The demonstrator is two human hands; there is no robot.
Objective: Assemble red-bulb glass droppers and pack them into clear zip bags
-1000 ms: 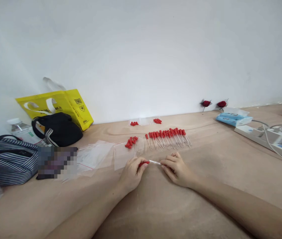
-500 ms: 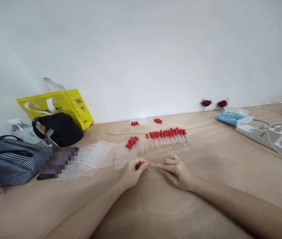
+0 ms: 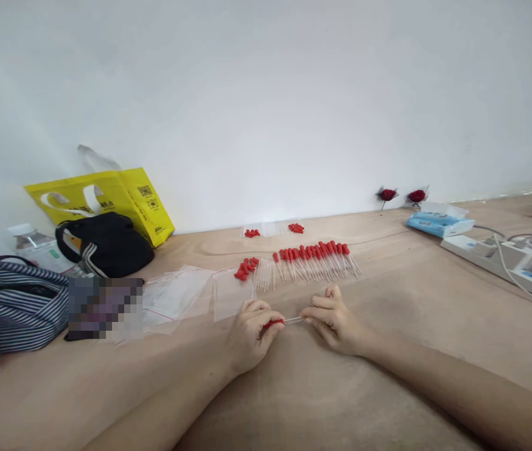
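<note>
Head view: the only cam, looks fwd and down over a light wooden desk (image 3: 388,300), white wall behind.
Left hand (image 3: 249,331): closed, fingertips pinch the red bulb end of a dropper (image 3: 289,321). Forearm lies on the desk.
Right hand (image 3: 336,319): closed also, thumb + fingers pinch the clear glass end of the same dropper.
Dropper: lies about level btw the two hands, front-centre of the desk. Cannot tell if it touches the desk or is just above it.
Row of droppers (image 3: 317,260): many finished ones w/ red bulbs, side by side on the desk, just behind the hands, bulbs to the far side.
Glass tubes (image 3: 264,275): a few bare ones w/o bulb, at the left end of the row.
Loose bulbs (image 3: 245,268): small red pile, just left of the glass tubes.
Zip bags (image 3: 178,294): clear, flat, red strip on the edge, left of the hands. One more lies beside the left hand.
Far bulbs (image 3: 296,228): two small red heaps near the wall, on clear plastic.
Left side: yellow bag (image 3: 119,197) leans at the wall, black bag (image 3: 106,244) in front of it, striped bag (image 3: 12,300) nearest, water bottle (image 3: 35,244) behind that one.
Right side: two red roses (image 3: 388,195) at the wall, blue tissue pack (image 3: 439,223) near them, white power strip (image 3: 505,260) w/ plugs and cables at the desk edge.
</note>
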